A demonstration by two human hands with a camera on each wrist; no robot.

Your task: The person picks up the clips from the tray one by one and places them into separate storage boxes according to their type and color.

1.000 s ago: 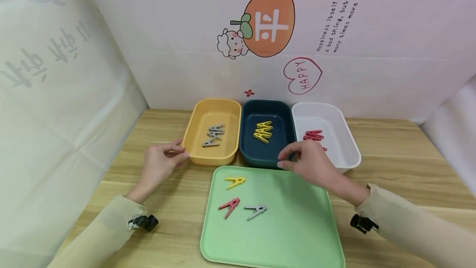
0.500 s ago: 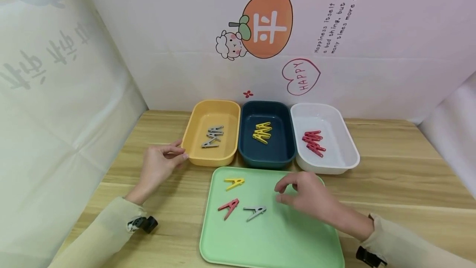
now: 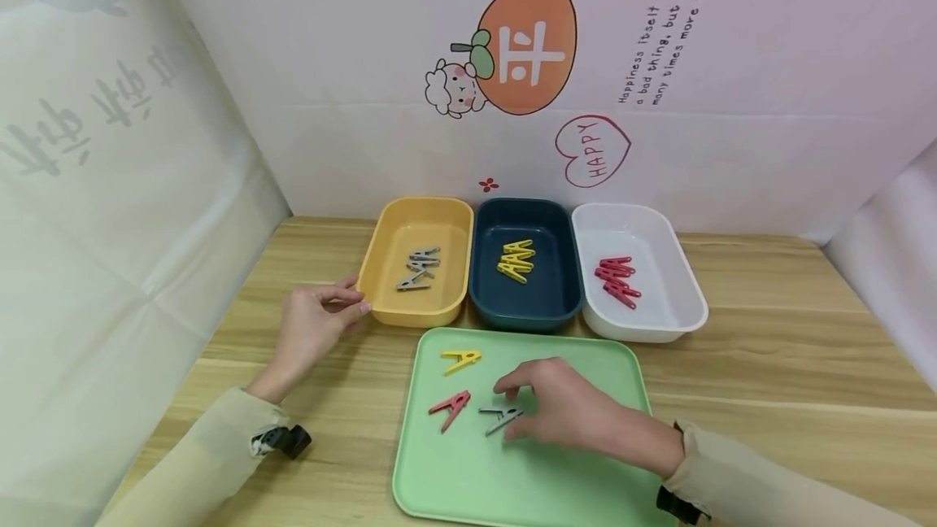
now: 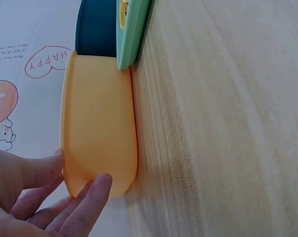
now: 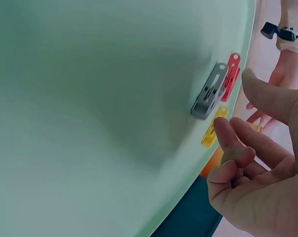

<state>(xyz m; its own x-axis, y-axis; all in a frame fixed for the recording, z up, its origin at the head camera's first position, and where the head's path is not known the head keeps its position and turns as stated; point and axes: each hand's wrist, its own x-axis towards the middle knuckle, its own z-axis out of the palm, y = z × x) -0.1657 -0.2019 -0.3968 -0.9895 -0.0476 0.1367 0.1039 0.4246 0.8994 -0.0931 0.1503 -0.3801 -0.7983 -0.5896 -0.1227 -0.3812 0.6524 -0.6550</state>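
A grey clothespin (image 3: 501, 415) lies on the green tray (image 3: 586, 494), its legs spread. My right hand (image 3: 567, 409) hovers over it, thumb and index finger parted on either side; a gap shows between fingertips and clothespin in the right wrist view. Just left of it lie a red clothespin (image 3: 451, 408) and, farther back, a yellow clothespin (image 3: 461, 361). My left hand (image 3: 315, 324) touches the near left corner of the yellow bin (image 3: 417, 318); in the left wrist view its thumb is at the rim and its extended fingers lie against the outer wall.
Grey clothespins (image 3: 420, 267) lie in the yellow bin. Beside it stand a dark blue bin (image 3: 527, 320) with yellow clothespins (image 3: 516, 260) and a white bin (image 3: 651, 332) with red clothespins (image 3: 618, 281). A printed cloth (image 3: 366, 88) rises behind the wooden table (image 3: 769, 332).
My right hand has come back from the front of the blue and white bins to the grey clothespin on the tray. The left hand stays at the yellow bin.
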